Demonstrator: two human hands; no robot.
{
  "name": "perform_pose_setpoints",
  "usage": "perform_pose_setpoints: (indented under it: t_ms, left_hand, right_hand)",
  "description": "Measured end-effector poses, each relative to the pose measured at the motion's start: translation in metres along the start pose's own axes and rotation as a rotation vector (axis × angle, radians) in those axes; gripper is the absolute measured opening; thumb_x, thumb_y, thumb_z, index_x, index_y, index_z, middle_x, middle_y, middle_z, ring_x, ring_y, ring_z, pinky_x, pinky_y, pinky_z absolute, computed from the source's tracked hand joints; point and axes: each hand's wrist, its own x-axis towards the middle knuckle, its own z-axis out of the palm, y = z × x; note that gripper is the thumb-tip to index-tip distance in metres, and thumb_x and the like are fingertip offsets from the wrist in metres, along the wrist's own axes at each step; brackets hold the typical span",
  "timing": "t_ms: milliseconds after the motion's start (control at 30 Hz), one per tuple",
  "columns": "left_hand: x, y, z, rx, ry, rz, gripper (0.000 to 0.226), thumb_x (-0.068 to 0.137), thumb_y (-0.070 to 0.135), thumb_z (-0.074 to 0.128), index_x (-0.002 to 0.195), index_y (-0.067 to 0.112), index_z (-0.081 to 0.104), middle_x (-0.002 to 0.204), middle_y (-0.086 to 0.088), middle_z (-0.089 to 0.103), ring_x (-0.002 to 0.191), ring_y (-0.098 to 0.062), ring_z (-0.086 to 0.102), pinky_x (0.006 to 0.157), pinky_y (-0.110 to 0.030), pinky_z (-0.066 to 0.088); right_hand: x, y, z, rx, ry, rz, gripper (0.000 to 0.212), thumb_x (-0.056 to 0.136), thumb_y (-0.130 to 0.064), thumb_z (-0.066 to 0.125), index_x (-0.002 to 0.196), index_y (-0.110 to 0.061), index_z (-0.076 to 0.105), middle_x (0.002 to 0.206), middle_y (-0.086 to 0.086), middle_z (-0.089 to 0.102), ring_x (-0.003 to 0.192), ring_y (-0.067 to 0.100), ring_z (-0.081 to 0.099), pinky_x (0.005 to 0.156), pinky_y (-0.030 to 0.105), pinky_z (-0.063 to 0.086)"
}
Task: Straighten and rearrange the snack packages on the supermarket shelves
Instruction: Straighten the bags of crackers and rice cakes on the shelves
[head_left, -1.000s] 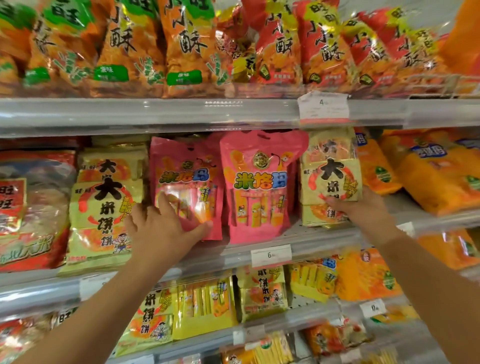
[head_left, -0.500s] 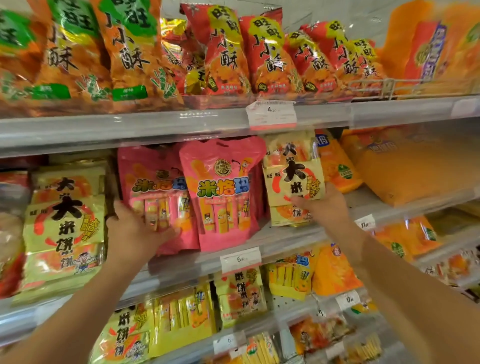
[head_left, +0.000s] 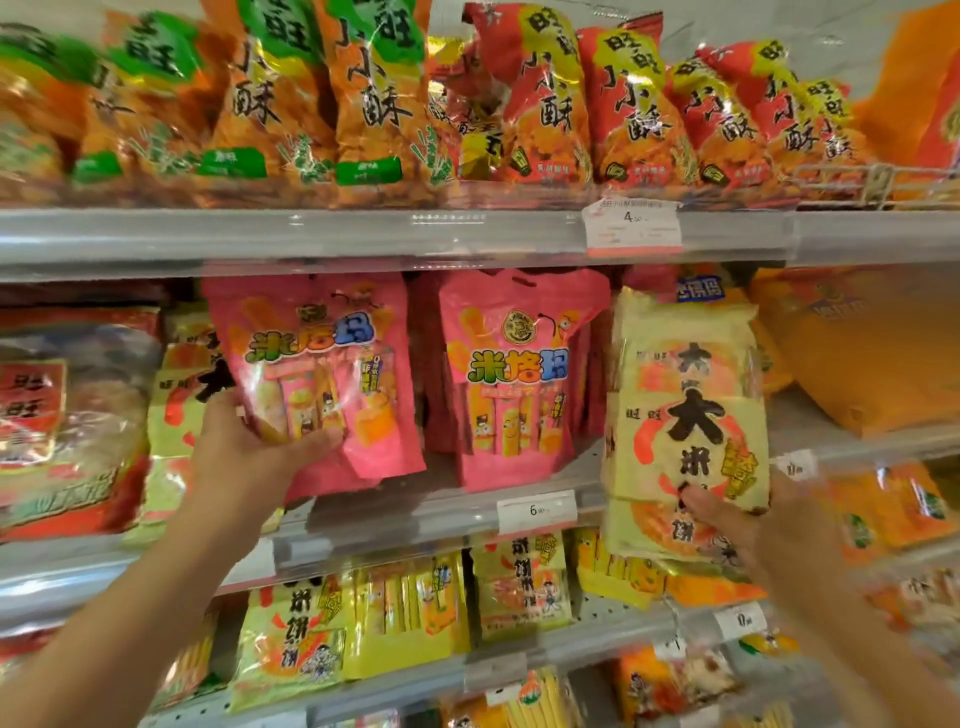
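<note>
A: What sits at the far left of the middle shelf (head_left: 415, 512)?

B: A large clear bag with red print (head_left: 62, 421), blurred, and just right of it a pale yellow rice-cracker pack (head_left: 174, 415), partly hidden behind the pink one.

A: And the left hand (head_left: 249, 457)?

B: It grips the lower part of a pink snack pack (head_left: 317, 374), thumb across the front near the bottom, the other fingers behind it. The pack tilts, its top leaning left, and its bottom edge hangs at the front lip of the shelf.

A: What is beside it?

B: A second pink pack (head_left: 514, 374) stands upright on the same shelf, close to the first but apart from it. Below it a white price tag (head_left: 535, 512) is clipped to the shelf edge.

A: And to the right?

B: The right hand (head_left: 753, 525) holds a yellow rice-cracker pack (head_left: 685, 415) from below, thumb pressed on its front. The pack is upright, in front of the shelf edge, and overlaps the lower shelf's goods. Whether one pack or two are in that grip, I cannot tell.

A: Above all this?

B: Orange bags with green labels (head_left: 291, 104) on the left of the top shelf, red and yellow bags (head_left: 623, 104) on the right.
</note>
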Motion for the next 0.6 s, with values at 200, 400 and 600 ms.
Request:
perform_pose_setpoints:
  t_ms: [200, 400, 600]
  left_hand:
    - [-0.012, 0.000, -0.047, -0.035, -0.015, -0.009, 0.075, 0.049, 0.024, 0.089, 0.112, 0.026, 0.050, 0.095, -0.003, 0.071, 0.070, -0.017, 0.074, 0.052, -0.027, 0.058]
    - [-0.019, -0.006, -0.105, 0.036, -0.019, 0.039, 0.070, 0.052, 0.020, 0.091, 0.108, 0.028, 0.050, 0.093, -0.002, 0.070, 0.070, -0.014, 0.073, 0.050, -0.025, 0.057]
    - [-0.031, -0.017, -0.162, 0.024, -0.017, -0.018, 0.082, 0.048, 0.024, 0.091, 0.117, 0.022, 0.047, 0.093, -0.004, 0.068, 0.068, -0.010, 0.072, 0.048, -0.025, 0.056]
  right_hand:
    - [-0.052, -0.001, 0.072, 0.033, -0.081, 0.096, 0.050, 0.051, -0.026, 0.091, 0.092, -0.027, 0.062, 0.077, -0.010, 0.074, 0.076, 0.011, 0.070, 0.061, 0.027, 0.056]
    - [-0.086, -0.051, 0.153, 0.106, -0.256, 0.013, 0.063, 0.052, -0.051, 0.085, 0.107, -0.035, 0.060, 0.096, -0.016, 0.074, 0.088, 0.005, 0.070, 0.071, 0.031, 0.059]
    - [-0.084, -0.092, 0.228, 0.101, -0.227, 0.021, 0.089, 0.058, -0.057, 0.085, 0.133, -0.027, 0.049, 0.122, -0.015, 0.065, 0.113, 0.009, 0.061, 0.091, 0.033, 0.053]
